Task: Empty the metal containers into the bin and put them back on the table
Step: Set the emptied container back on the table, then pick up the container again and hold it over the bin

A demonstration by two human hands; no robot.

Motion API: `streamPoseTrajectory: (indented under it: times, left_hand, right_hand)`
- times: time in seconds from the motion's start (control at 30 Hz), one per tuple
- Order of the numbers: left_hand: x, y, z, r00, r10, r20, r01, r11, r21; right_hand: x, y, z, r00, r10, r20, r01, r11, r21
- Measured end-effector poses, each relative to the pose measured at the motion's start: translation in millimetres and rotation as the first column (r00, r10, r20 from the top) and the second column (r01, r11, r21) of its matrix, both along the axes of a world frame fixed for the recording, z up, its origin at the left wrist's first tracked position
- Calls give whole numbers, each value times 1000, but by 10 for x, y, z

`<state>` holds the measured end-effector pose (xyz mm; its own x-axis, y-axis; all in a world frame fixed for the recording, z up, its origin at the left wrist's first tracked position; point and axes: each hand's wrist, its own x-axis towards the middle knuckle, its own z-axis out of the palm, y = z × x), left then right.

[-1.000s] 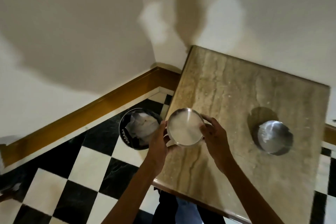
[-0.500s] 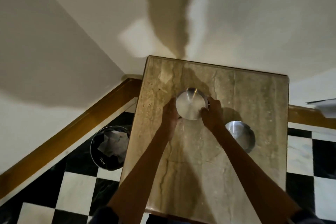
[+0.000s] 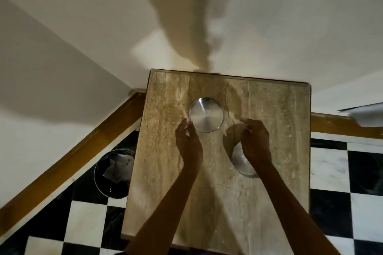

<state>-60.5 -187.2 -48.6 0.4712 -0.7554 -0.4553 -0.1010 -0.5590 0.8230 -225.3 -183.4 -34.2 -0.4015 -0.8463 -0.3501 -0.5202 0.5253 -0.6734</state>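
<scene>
A round metal container [image 3: 206, 114] stands on the beige stone table [image 3: 279, 130], towards its far side. My left hand [image 3: 187, 141] is just below and left of it, fingertips near its rim, holding nothing. My right hand [image 3: 255, 141] hovers to the container's right with fingers loosely curled and empty. A second metal container [image 3: 241, 162] sits nearer me, partly hidden under my right hand and wrist. The black bin [image 3: 113, 174] stands on the floor left of the table, with crumpled white paper inside.
The table stands against a white wall in a corner. A wooden skirting board [image 3: 83, 147] runs along the wall. The floor is black and white checkered tile [image 3: 339, 182]. A white object [image 3: 364, 116] juts in at the right edge.
Both hands carried the container from near the bin to the far part of the table, set it down and let go. My hands have drawn back towards me.
</scene>
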Motion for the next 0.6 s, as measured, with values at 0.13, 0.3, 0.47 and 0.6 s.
streamPoseTrajectory:
  times: [0.13,0.3,0.47,0.6]
  left_hand:
    - [-351,440,51,965,146,-218,-50,917,395]
    - [-734,698,240,756,371,-539,135,718,683]
    - [-767,664,152,635,455,-624,196,687,700]
    - [-529,668,76,564,449,-693,258,701,665]
  right_hand:
    - [-301,359,-19,978,36,-203,8,977,214]
    - [-401,517,-109,976,68,-205,23,910,413]
    - [-447,550,-253,988,132,-85,-84,903,422]
    - [-349,582,-231,992,121,-35,-99,920,379]
